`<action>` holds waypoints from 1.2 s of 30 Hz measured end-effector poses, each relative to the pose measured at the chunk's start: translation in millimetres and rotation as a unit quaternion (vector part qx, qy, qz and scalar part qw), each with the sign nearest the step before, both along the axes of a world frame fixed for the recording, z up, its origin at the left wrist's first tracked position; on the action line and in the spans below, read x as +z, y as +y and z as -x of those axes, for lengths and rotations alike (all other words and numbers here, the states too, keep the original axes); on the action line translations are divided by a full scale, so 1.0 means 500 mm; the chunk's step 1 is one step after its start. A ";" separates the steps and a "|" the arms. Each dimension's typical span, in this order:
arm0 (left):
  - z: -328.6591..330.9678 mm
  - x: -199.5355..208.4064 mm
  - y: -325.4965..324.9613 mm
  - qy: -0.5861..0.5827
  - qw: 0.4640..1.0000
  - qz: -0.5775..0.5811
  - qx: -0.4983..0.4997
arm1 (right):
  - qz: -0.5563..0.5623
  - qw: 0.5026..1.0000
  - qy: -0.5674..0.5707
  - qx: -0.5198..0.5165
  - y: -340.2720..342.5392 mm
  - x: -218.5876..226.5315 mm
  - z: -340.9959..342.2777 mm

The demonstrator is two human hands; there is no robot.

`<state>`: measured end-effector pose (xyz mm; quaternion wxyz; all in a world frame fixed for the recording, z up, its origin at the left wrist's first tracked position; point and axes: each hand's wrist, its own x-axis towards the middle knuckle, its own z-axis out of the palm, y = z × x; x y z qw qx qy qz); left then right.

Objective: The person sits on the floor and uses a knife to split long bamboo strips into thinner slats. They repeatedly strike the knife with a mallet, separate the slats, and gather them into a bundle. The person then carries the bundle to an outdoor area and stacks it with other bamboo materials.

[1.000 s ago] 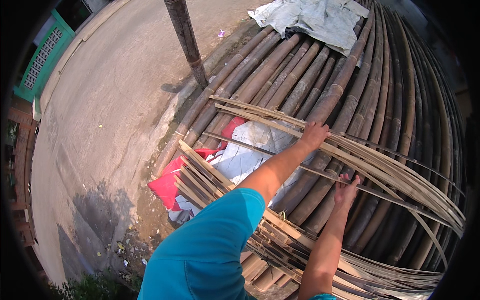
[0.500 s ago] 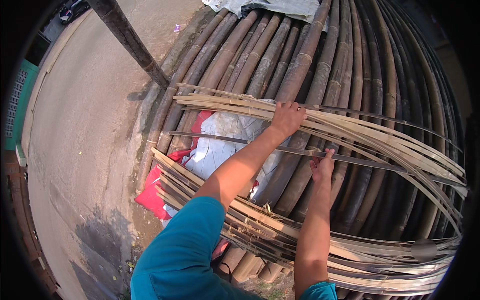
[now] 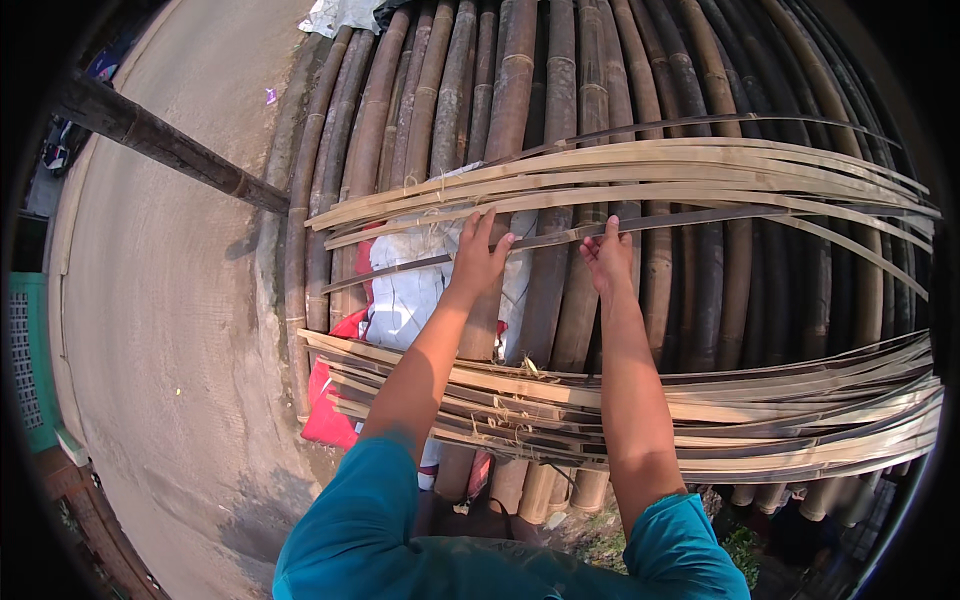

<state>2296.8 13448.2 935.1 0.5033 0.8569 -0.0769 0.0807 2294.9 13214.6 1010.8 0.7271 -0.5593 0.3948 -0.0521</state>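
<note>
A dark bamboo strip (image 3: 415,264) runs crosswise in front of me. Its right part lies against a bundle of long pale bamboo strips (image 3: 560,182) on the far side. My left hand (image 3: 480,262) is at the dark strip with its fingers stretched and apart, and its thumb rests along the strip. To the right, my right hand (image 3: 609,262) pinches the same strip, its thumb on the upper side and its fingers curled below. Closer to me, a second pile of split bamboo strips (image 3: 560,390) lies across the poles, beneath my forearms.
Thick brown bamboo poles (image 3: 512,90) lie side by side under everything. White sheeting (image 3: 405,305) and a red sack (image 3: 325,410) sit at the left. A slanted dark pole (image 3: 170,145) stands by the paved road (image 3: 170,300).
My left hand has come off the pale bundle, down and left to the dark strip. My right hand has stayed on that strip. The view has shifted and turned.
</note>
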 end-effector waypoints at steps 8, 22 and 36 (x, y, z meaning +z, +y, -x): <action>0.357 0.106 0.152 0.154 0.962 -0.043 -0.223 | -0.065 0.994 -0.033 -0.087 0.080 0.178 0.100; 0.477 0.154 0.124 0.020 0.916 -0.251 -0.313 | 0.042 0.986 -0.034 0.157 0.213 0.267 0.813; 0.487 0.206 0.130 0.303 0.811 -0.061 -0.496 | 0.100 0.979 -0.005 -0.175 0.194 0.178 0.830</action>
